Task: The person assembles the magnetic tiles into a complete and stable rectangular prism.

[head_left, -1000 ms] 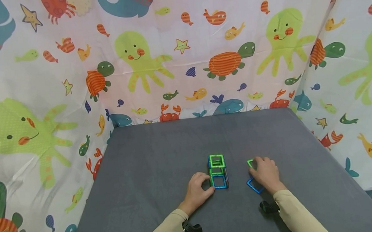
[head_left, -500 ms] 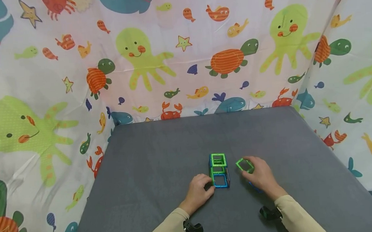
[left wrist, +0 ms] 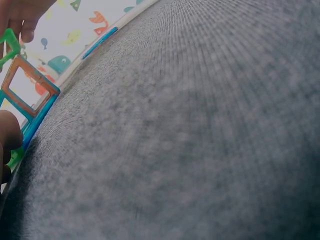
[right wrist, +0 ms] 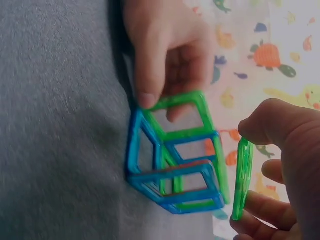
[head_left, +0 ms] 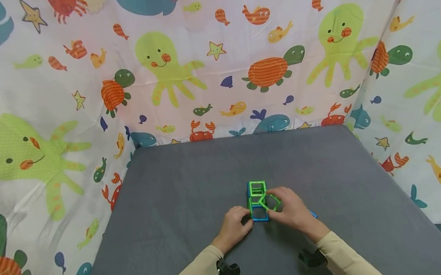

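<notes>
On the grey table, an open-sided structure of green and blue magnetic tiles (head_left: 260,220) stands in front of me, higher at its far end. My left hand (head_left: 232,227) holds its near left side, with thumb and finger on a green square tile (right wrist: 202,110). My right hand (head_left: 292,212) pinches another green square tile (right wrist: 243,180) by opposite edges, just to the right of the structure. From the right wrist this tile appears nearly edge-on and apart from the structure. An orange-brown framed tile (left wrist: 49,86) shows on the structure in the left wrist view.
A loose blue tile (head_left: 313,214) lies on the table, mostly covered by the right hand in the head view. The grey tabletop (head_left: 178,188) reaches back to a curtain (head_left: 218,80) printed with sea animals, which also hangs at both sides.
My right hand has lifted the green square tile off the right side and carried it left to the structure. The left hand has stayed at the structure's side.
</notes>
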{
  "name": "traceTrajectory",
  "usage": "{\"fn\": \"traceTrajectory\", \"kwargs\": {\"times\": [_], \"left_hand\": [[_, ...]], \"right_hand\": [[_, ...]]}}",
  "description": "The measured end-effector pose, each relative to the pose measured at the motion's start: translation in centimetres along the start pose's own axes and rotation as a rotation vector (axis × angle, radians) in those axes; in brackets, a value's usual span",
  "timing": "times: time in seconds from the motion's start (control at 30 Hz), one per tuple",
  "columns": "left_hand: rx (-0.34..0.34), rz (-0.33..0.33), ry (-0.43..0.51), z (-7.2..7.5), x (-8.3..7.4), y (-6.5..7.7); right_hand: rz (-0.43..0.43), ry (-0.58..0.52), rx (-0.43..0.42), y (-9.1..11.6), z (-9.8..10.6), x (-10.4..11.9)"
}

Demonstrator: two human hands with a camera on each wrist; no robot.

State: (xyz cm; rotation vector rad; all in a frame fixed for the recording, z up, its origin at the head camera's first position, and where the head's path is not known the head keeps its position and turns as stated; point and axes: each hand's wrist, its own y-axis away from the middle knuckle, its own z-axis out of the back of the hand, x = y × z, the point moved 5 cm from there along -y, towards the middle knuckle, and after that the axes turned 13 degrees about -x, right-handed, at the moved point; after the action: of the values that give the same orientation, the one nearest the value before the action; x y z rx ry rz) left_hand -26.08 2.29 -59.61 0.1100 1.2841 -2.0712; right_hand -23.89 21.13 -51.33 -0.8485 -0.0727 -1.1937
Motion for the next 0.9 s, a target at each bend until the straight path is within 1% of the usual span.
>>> {"fn": "traceTrajectory", "kwargs": {"times": [0.13,0.3,0.4,0.5,0.67,0.9], "left_hand": [[-0.003,-0.014,-0.010,0.0,0.0,0.2],[-0.006,-0.014,-0.006,0.1,0.1,0.2],[-0.004,-0.007,-0.003,0.2,0.1,0.1],[-0.003,-0.014,-0.004,0.1,0.1,0.1],[-0.012,-0.023,0.001,0.3,0.1,-0.1],[-0.006,-0.012,0.006,0.2,0.0,-0.1]], "right_hand": [[0.049,-0.002,0.021,0.1,-1.0,0.5],[0.173,0.013,0.043,-0.1,-1.9,1.5],[0.225,0.029,0.053,-0.4,-2.2,2.0],[0.252,0.047,0.076,-0.6,-2.3,2.2],[0.266,0.062,0.119,-0.9,-2.5,2.3],[0.279,0.064,0.118,-0.9,-2.7,2.1]]}}
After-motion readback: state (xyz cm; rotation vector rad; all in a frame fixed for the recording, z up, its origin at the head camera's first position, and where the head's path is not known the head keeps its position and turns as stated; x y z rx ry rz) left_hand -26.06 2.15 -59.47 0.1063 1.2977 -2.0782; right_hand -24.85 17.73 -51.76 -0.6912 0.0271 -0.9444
